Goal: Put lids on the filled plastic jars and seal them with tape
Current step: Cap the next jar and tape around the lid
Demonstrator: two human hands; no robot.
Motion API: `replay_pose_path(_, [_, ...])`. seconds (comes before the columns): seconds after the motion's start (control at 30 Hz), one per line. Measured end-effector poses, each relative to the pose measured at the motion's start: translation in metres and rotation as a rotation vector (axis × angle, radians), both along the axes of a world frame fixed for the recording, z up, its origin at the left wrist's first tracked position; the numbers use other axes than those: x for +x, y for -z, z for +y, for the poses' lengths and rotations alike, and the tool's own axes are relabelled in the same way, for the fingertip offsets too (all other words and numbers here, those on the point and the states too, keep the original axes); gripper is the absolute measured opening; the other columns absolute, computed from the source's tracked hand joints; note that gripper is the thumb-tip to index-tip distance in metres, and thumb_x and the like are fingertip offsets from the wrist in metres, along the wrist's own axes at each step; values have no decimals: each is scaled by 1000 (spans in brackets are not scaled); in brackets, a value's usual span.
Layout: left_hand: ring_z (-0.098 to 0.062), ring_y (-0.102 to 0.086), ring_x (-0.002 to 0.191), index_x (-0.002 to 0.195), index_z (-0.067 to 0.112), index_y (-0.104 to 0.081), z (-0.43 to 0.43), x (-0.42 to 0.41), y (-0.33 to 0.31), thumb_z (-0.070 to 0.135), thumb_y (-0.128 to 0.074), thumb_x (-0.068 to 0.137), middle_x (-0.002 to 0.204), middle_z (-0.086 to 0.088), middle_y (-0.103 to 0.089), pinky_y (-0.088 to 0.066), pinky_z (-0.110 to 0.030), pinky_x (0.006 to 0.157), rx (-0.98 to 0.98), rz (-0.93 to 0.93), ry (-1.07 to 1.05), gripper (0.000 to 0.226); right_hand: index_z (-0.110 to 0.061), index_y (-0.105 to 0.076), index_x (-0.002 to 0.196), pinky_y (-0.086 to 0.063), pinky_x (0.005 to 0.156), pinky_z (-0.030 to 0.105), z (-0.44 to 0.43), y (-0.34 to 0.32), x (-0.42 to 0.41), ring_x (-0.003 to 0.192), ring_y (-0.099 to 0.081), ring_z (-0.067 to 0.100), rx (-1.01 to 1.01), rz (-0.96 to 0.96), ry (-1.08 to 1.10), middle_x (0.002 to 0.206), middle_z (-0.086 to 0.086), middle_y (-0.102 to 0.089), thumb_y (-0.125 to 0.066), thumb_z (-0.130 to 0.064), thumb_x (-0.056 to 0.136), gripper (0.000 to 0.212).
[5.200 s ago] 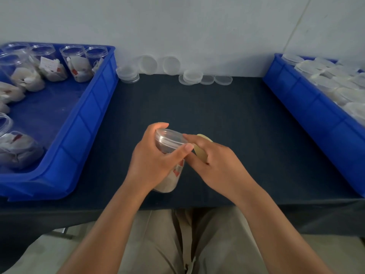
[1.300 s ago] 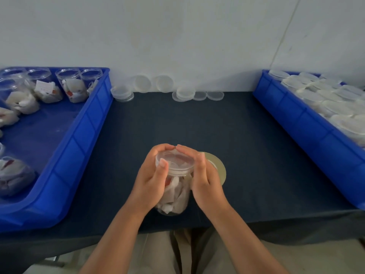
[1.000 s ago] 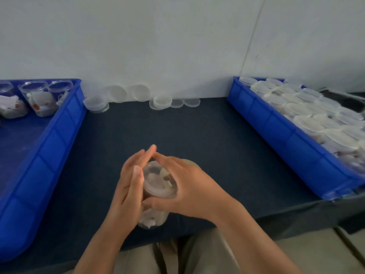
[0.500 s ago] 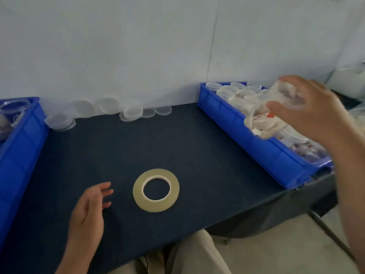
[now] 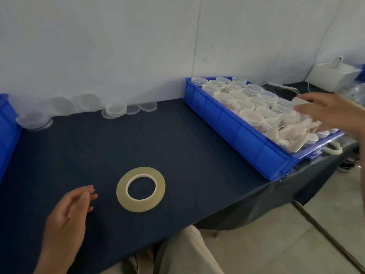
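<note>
Over the blue tray (image 5: 237,131), our right hand (image 5: 331,113), fingers straight and gripping nothing, should let the jar (image 5: 292,133) settle gently.

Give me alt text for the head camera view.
A right hand reaches over a filled jar lying sideways on lidded jars in a blue bin; the open left hand is beside a tape roll on the table.

The tape roll (image 5: 140,205) lies flat near the bench's (image 5: 177,145) front edge, the left hand (image 5: 67,220) just left of it. Loose lids (image 5: 113,110) line the wall (image 5: 118,56) behind (some stacked, some leaning). A crate (image 5: 237,131) at the right end holds rows of lidded jars (image 5: 248,115); one jar (image 5: 292,133) lies on its side atop them, under the right hand (image 5: 331,113). A second crate (image 5: 7,123) stands far left.
</note>
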State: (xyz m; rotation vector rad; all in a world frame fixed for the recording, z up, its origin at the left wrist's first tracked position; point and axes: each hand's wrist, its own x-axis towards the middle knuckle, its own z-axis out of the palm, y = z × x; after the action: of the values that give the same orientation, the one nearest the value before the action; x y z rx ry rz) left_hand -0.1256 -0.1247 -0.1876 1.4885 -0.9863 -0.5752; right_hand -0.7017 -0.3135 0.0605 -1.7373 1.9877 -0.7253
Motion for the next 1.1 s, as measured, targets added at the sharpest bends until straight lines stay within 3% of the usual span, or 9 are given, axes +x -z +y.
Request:
replay_pose_path(0.13, [-3, -72, 107, 118, 37, -72, 1, 4, 7, 77, -56, 89, 123, 13, -73, -59, -41, 82, -9, -17, 9, 52, -47, -50, 144, -62, 82, 46, -11, 17, -12, 100, -72, 20, 26, 127, 2, 136, -1, -64, -61, -69, 89, 60])
replay_pose_path(0.2, [-4, -72, 109, 118, 35, -72, 1, 5, 10, 83, -57, 86, 125, 12, -73, -56, -42, 86, -16, -16, 12, 59, -47, -46, 146, -57, 95, 55, -13, 23, -16, 107, -70, 23, -19, 208, -5, 144, 0, -61, -56, -71, 91, 61])
replay_pose_path(0.3, [-2, -71, 109, 120, 37, -71, 0, 9, 14, 87, -55, 83, 126, 15, -72, -56, -42, 86, 3, -30, 5, 64, -49, -42, 147, -56, 95, 55, -12, 23, -20, 101, -71, 22, -61, 286, -32, 147, 3, -60, -58, -67, 92, 60])
replay_pose_path(0.47, [0, -71, 108, 125, 39, -69, -2, 17, 23, 82, -54, 91, 126, 16, -72, -59, -40, 83, 28, -88, 3, 57, -43, -44, 148, -48, 75, 27, -9, 53, -9, 108, -60, 17, 82, 439, -215, 146, 1, -53, -75, -57, 87, 71])
replay_pose_path(0.57, [-3, -72, 109, 125, 38, -69, -2, 19, 26, 79, -55, 93, 126, 15, -72, -64, -38, 74, 30, -90, 7, 53, -38, -40, 153, -49, 94, 41, -5, 84, -3, 124, -51, 24, 105, 350, -194, 156, 6, -42, -54, -61, 97, 62])
replay_pose_path(0.7, [-2, -71, 108, 125, 39, -69, 0, 14, 20, 84, -54, 87, 125, 16, -72, -57, -43, 86, 55, -73, 33, 61, -46, -32, 159, -28, 118, 56, -7, 92, 3, 149, -29, 32, 167, 443, -101, 161, 2, -32, -13, -74, 96, 71])
replay_pose_path(0.83, [1, -70, 107, 122, 38, -69, 1, 6, 10, 80, -56, 87, 124, 17, -72, -56, -44, 89, 58, -56, 49, 57, -48, -37, 156, -16, 124, 60, -13, 86, 5, 156, -15, 33, 18, 616, -109, 168, -3, -21, -22, -74, 91, 72])
replay_pose_path(0.93, [1, -70, 106, 120, 38, -70, 2, 2, 8, 72, -59, 92, 123, 17, -72, -57, -47, 91, 68, -55, 51, 46, -46, -19, 163, -8, 128, 56, -26, 91, 9, 162, -4, 28, 93, 569, -136, 176, -5, -4, -20, -69, 101, 67])
replay_pose_path(1.1, [0, -71, 107, 123, 37, -69, 1, 8, 11, 86, -54, 85, 124, 15, -72, -61, -38, 77, 42, -100, 23, 64, -39, -19, 166, -13, 129, 55, -40, 96, 19, 161, -14, 25, 172, 557, -149, 176, -3, -15, -13, -62, 109, 62])
